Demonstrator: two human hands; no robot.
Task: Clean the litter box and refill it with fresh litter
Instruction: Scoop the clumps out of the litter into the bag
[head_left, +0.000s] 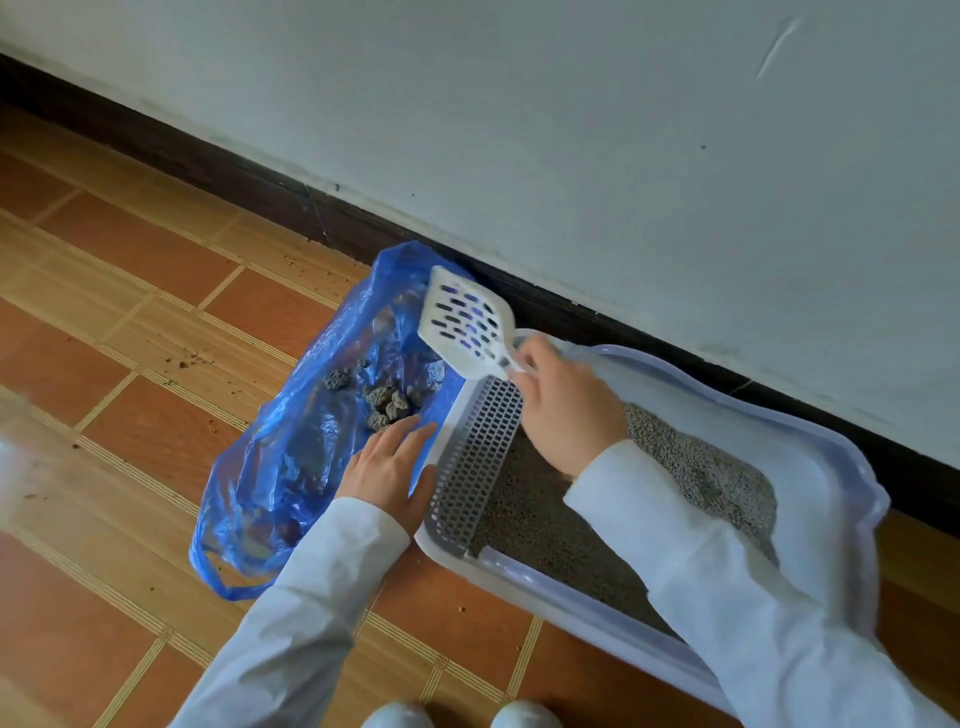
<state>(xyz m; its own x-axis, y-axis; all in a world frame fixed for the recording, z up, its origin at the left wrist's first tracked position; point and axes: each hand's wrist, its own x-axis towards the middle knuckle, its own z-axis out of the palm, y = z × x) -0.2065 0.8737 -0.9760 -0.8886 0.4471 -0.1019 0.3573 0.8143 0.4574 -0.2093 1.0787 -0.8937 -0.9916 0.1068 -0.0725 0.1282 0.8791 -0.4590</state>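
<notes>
A white litter box (810, 467) with a grey grid step (475, 457) lies along the wall and holds grey litter (696, 467). To its left lies an open blue plastic bag (291, 452) with several grey clumps (387, 402) inside. My right hand (563, 405) grips the handle of a white slotted scoop (462, 322), held empty over the bag's far end. My left hand (389, 467) rests flat on the bag's edge beside the box, fingers spread.
The floor is orange-brown tile (130, 322) with scattered crumbs of litter. A dark baseboard (260, 192) and a white wall (571, 130) run behind the box. The tips of two white shoes (457, 714) show at the bottom edge.
</notes>
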